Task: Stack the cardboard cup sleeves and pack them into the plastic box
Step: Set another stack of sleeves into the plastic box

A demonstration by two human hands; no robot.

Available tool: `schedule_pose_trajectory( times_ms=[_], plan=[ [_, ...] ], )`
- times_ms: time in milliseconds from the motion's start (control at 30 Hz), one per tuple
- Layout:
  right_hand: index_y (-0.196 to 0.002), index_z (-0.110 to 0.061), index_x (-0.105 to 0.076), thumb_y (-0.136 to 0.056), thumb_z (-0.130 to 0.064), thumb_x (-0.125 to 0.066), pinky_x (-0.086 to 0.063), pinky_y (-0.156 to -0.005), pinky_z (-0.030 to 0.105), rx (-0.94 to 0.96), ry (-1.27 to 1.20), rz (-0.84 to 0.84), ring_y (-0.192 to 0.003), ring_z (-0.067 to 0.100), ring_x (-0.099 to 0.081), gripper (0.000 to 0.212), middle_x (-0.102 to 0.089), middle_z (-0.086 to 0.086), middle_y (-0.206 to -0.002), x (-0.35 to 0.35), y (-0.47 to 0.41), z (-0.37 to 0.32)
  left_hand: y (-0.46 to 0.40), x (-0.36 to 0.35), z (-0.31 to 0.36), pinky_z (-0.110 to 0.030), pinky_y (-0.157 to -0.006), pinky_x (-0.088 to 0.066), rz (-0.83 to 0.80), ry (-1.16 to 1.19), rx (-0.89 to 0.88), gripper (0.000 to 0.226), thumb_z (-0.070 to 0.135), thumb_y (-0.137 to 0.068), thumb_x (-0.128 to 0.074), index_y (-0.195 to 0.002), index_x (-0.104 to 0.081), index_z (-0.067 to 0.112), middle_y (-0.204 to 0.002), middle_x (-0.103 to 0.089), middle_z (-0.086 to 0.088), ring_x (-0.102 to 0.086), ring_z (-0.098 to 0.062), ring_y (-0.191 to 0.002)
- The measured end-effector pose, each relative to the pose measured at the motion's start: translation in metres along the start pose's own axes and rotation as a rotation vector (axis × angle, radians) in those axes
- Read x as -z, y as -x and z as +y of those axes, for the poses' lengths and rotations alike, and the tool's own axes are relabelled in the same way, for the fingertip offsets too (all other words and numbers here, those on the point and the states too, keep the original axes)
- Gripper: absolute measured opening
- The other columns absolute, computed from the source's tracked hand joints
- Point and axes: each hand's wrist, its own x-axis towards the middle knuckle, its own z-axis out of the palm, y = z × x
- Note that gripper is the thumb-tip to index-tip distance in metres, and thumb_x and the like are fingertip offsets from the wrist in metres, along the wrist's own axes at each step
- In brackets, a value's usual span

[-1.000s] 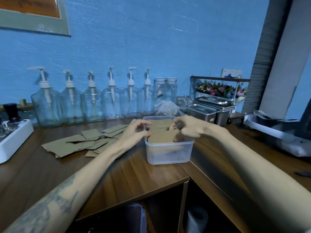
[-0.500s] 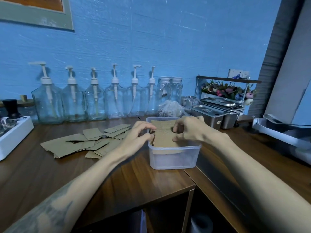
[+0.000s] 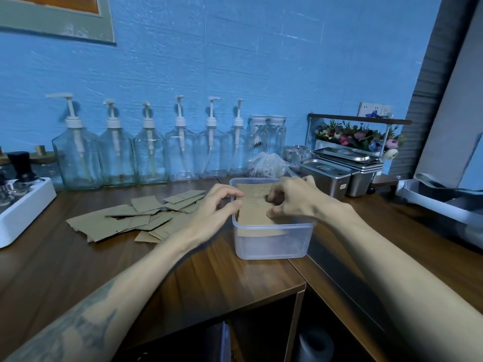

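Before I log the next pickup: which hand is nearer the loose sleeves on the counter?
Left. The left hand is at the plastic box's left rim, right beside the loose sleeves; the right hand is over the box, farther away.

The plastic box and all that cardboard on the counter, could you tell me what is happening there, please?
A person is packing cardboard cup sleeves into the plastic box. Both hands are at its top: the left hand at the left rim, the right hand over the stack of sleeves inside, apparently pressing it down. A loose pile of sleeves lies unpacked on the wooden counter, left of the box.
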Motion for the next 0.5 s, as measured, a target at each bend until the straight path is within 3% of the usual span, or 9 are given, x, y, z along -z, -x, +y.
schedule_pose_trajectory(
  times_ms=[67,233,367,500],
  plan=[
    [-0.098,-0.032,-0.070,-0.069,-0.059,-0.078,-0.024,-0.085,0.037,-0.009,-0.029,0.005,-0.098,0.011,-0.056,0.040,-0.061,-0.019,-0.090,0.002,0.001,-0.001,0.001,0.004,0.002,-0.017,-0.100,-0.040,0.028,-0.022,0.005,0.022,0.024,-0.098,-0.057,-0.116,-0.066,0.017,-0.121,-0.054,0.004,-0.053,-0.002,-0.114],
    [-0.099,-0.033,-0.071,-0.070,-0.062,-0.077,-0.030,-0.090,0.038,-0.031,-0.149,0.009,-0.091,0.008,-0.055,0.042,-0.061,-0.022,-0.082,0.011,0.002,-0.012,0.002,0.029,0.008,-0.006,-0.087,-0.039,0.068,-0.187,-0.013,0.017,0.026,-0.098,-0.058,-0.112,-0.067,0.021,-0.112,-0.060,0.010,-0.056,0.007,-0.101],
    [-0.102,-0.024,-0.070,-0.085,-0.040,-0.075,-0.040,-0.078,0.026,0.038,-0.306,0.045,-0.087,0.011,-0.058,0.024,-0.063,-0.014,-0.085,0.022,-0.007,-0.038,0.009,0.077,0.010,-0.025,-0.094,-0.046,0.086,-0.322,0.008,0.016,0.027,-0.095,-0.061,-0.110,-0.067,0.025,-0.109,-0.065,0.012,-0.060,-0.001,-0.102],
    [-0.105,-0.016,-0.072,-0.092,-0.023,-0.066,-0.048,-0.081,0.027,0.099,-0.449,0.139,-0.091,0.016,-0.063,0.015,-0.072,0.002,-0.097,0.027,-0.027,-0.085,0.025,0.133,-0.002,-0.035,-0.099,-0.048,0.118,-0.454,0.073,0.015,0.026,-0.096,-0.061,-0.109,-0.067,0.022,-0.109,-0.067,0.008,-0.062,-0.008,-0.102]
  ],
)
